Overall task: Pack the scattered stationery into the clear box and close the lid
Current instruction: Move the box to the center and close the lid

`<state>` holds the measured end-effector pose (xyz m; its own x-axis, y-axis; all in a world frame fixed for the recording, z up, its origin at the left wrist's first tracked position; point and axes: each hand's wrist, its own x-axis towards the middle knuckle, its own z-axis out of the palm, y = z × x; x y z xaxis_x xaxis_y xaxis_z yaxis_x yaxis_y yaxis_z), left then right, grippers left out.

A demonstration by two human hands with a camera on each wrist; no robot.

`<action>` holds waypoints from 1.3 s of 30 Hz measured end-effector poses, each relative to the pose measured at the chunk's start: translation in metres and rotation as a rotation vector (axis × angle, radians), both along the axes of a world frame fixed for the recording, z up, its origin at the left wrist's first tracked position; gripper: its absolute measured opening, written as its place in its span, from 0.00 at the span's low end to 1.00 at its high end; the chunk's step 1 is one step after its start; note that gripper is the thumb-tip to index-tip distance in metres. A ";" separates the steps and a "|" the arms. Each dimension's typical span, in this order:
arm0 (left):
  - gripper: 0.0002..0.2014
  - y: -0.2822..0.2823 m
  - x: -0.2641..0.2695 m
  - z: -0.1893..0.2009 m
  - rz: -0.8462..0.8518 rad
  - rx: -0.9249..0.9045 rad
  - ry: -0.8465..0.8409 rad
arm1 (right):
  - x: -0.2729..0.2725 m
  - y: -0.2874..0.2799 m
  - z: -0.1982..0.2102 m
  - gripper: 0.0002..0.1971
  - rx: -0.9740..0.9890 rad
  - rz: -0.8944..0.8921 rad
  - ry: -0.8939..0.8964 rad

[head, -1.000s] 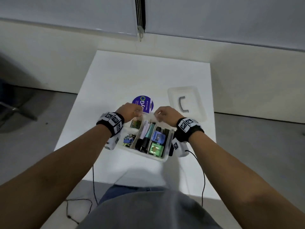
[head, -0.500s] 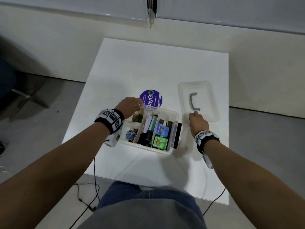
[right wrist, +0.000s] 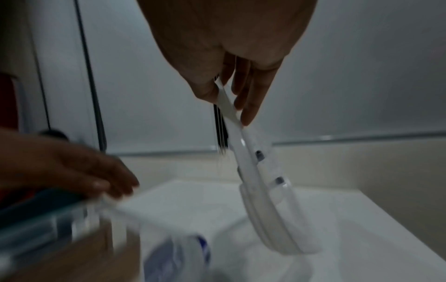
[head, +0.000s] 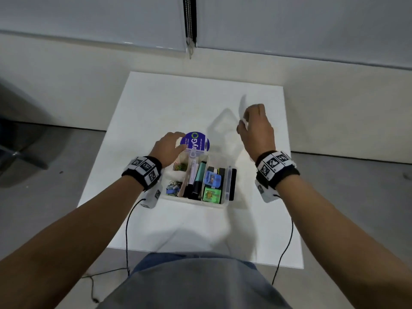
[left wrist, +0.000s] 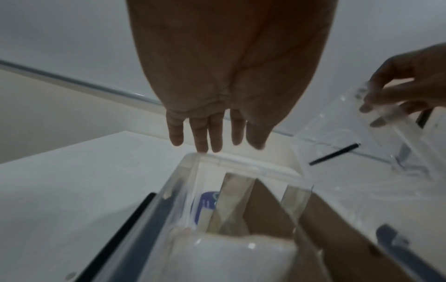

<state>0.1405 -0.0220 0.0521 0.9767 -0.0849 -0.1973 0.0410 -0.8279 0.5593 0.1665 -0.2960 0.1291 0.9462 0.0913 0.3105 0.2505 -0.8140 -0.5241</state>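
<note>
The clear box [head: 225,202] sits on the white table, packed with markers [head: 198,177], a blue sharpener [head: 213,179], a green eraser pack [head: 211,195] and binder clips [head: 172,189]. My left hand [head: 178,142] lies at the box's far left corner, its straight fingertips [left wrist: 205,148] touching the rim [left wrist: 241,162]. My right hand [head: 245,121] is raised beyond the box's right side. It pinches one edge of the clear lid [right wrist: 263,200], which hangs tilted on edge above the table. The head view shows this lid [head: 241,108] as a faint, blurred shape.
A round purple sticker [head: 195,141] lies just beyond the box. The white table [head: 178,97] is small, with grey floor on both sides and a wall with blinds behind. Black latches [head: 233,184] flank the box. Wrist cables hang off the near edge.
My right hand left the box, reached the lid lying to the right, and lifted it up on edge. The left hand stayed at the box's far left corner.
</note>
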 end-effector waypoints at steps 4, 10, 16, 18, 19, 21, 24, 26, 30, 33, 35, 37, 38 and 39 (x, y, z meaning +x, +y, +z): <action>0.28 -0.001 -0.001 0.029 0.171 -0.238 -0.098 | -0.019 0.019 0.056 0.06 0.382 -0.050 -0.046; 0.29 0.014 -0.018 0.049 0.289 -0.333 -0.250 | -0.045 0.026 0.038 0.05 0.783 -0.134 0.194; 0.21 0.024 -0.057 0.004 0.265 -0.105 -0.018 | -0.069 0.035 -0.050 0.07 0.611 -0.301 0.529; 0.20 0.025 -0.066 -0.011 0.244 -0.055 -0.019 | -0.079 0.038 -0.067 0.11 0.384 -0.306 0.510; 0.19 0.025 -0.067 -0.017 0.227 -0.037 -0.036 | -0.084 0.040 -0.074 0.12 0.289 -0.302 0.492; 0.19 0.022 -0.066 -0.021 0.192 -0.021 -0.055 | -0.092 0.040 -0.087 0.14 0.149 -0.299 0.474; 0.21 0.016 -0.057 -0.020 0.214 -0.051 -0.002 | -0.099 0.039 -0.096 0.16 0.116 -0.325 0.496; 0.26 0.015 -0.050 -0.019 0.278 -0.080 0.028 | -0.099 0.037 -0.096 0.18 0.148 -0.326 0.533; 0.27 0.017 -0.042 -0.022 0.264 0.124 0.072 | -0.090 0.036 -0.094 0.24 0.218 -0.308 0.649; 0.31 0.017 -0.039 -0.026 0.315 0.024 0.181 | -0.086 0.034 -0.095 0.27 0.256 -0.298 0.730; 0.32 0.018 -0.037 -0.028 0.336 -0.025 0.203 | -0.086 0.034 -0.095 0.28 0.289 -0.312 0.768; 0.33 0.022 -0.037 -0.030 0.355 -0.046 0.214 | -0.086 0.038 -0.096 0.27 0.292 -0.293 0.781; 0.33 0.025 -0.037 -0.030 0.364 -0.045 0.226 | -0.086 0.039 -0.096 0.27 0.283 -0.276 0.782; 0.34 0.027 -0.038 -0.030 0.373 -0.045 0.238 | -0.087 0.041 -0.096 0.26 0.275 -0.263 0.778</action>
